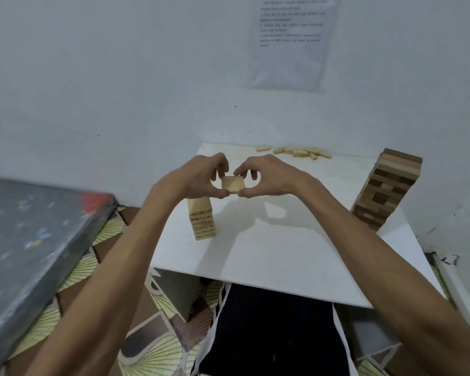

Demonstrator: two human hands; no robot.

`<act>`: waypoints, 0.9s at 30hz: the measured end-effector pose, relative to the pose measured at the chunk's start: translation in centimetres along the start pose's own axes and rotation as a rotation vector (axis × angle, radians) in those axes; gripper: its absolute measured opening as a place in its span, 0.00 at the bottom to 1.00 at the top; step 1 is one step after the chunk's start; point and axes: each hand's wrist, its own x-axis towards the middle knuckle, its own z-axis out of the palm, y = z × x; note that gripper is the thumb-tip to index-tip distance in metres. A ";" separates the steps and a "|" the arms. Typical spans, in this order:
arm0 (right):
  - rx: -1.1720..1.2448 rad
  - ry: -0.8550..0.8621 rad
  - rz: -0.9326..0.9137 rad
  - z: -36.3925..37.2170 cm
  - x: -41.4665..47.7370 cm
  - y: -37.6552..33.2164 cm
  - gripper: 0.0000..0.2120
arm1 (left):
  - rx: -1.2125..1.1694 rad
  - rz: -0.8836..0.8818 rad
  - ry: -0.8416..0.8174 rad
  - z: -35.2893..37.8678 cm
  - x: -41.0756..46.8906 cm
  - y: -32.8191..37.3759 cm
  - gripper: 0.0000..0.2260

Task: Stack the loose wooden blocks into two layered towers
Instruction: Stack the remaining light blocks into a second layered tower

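- A white table (282,253).
- A pale tower (202,221) stands at its left.
- A taller, darker tower (385,191) stands at its right.
- Loose blocks (299,152) lie near the far edge.

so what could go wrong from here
1. The row of pale wooden blocks is only pinched between the left hand and right hand; loosening could drop them.
2. Set down off-centre, they may topple the short pale wooden tower.
3. The tall brown-and-tan tower stands near the white table's right edge; an elbow could knock it.
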 end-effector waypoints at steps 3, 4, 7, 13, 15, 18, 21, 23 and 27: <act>-0.012 -0.031 -0.035 0.8 1.6 -2.0 0.29 | 0.004 -0.033 0.004 -0.8 -2.0 -1.8 0.22; -0.019 -0.044 -0.044 1.0 2.1 -2.6 0.30 | 0.008 -0.044 0.000 -1.0 -2.7 -2.3 0.22; -0.036 -0.089 -0.070 1.9 3.2 -4.1 0.31 | 0.025 -0.075 -0.006 -1.2 -4.3 -3.5 0.23; -0.080 -0.127 -0.099 3.0 4.1 -5.6 0.25 | 0.021 -0.115 0.011 -0.9 -6.0 -5.0 0.23; -0.086 -0.140 -0.092 3.3 4.3 -5.9 0.24 | 0.023 -0.119 0.016 -0.7 -6.3 -5.2 0.24; -0.093 -0.158 -0.077 3.5 4.3 -6.1 0.23 | 0.022 -0.120 0.022 -0.4 -6.5 -5.2 0.24; -0.113 -0.157 -0.076 3.6 4.3 -6.3 0.23 | 0.032 -0.118 0.035 -0.1 -6.7 -5.2 0.24; -0.127 -0.154 -0.075 3.7 4.3 -6.3 0.23 | 0.037 -0.121 0.039 0.0 -6.8 -5.2 0.24; -0.143 -0.158 -0.075 3.9 4.2 -6.4 0.23 | 0.041 -0.131 0.042 0.1 -6.9 -5.2 0.24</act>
